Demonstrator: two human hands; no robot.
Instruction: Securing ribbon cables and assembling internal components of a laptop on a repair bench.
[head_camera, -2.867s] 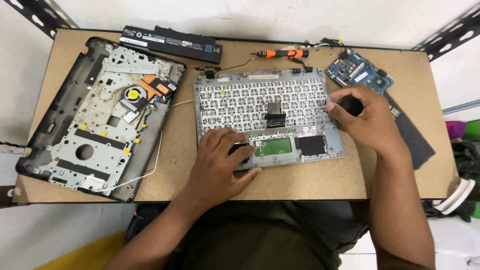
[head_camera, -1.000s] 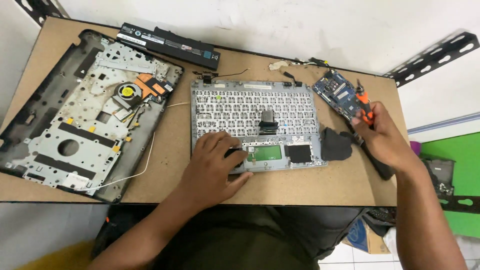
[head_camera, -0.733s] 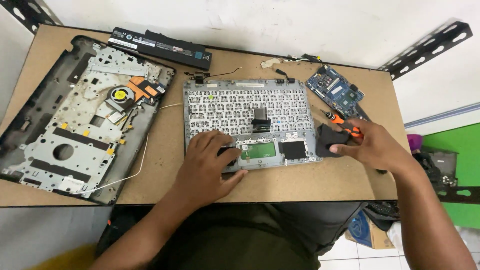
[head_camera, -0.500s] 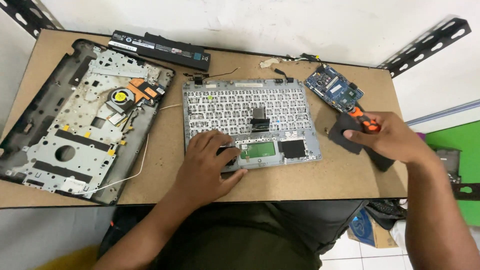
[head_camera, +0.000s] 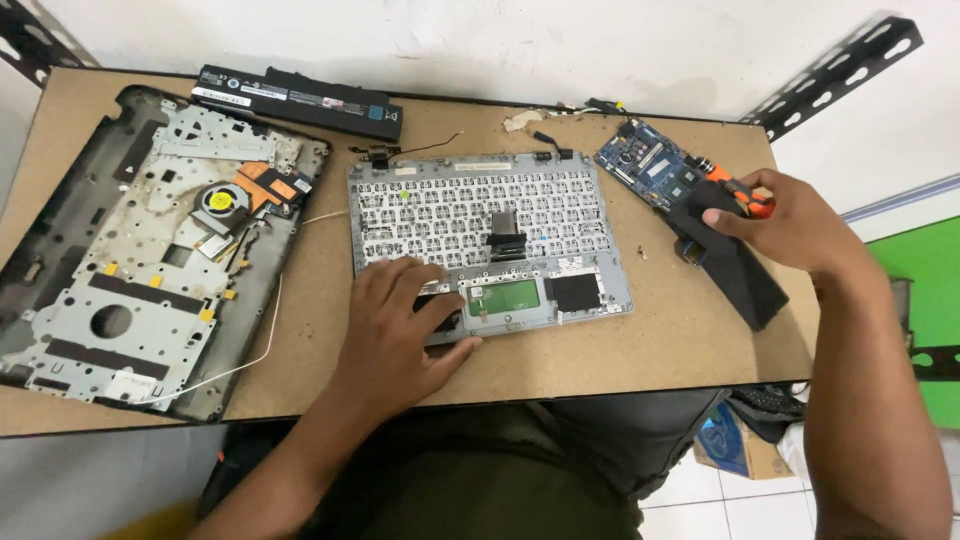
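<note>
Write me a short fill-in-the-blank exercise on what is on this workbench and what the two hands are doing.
1. The left hand rests on the upturned ____ panel.
2. The right hand holds a screwdriver with an ____ and black handle.
3. The long black battery lies at the ____ edge of the table.
4. The blue circuit board lies beside the ____ hand.

Missing words: keyboard; orange; far; right

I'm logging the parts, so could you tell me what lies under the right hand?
The right hand grips an orange-handled screwdriver above a dark flat piece; the piece's upper end is covered.
</note>
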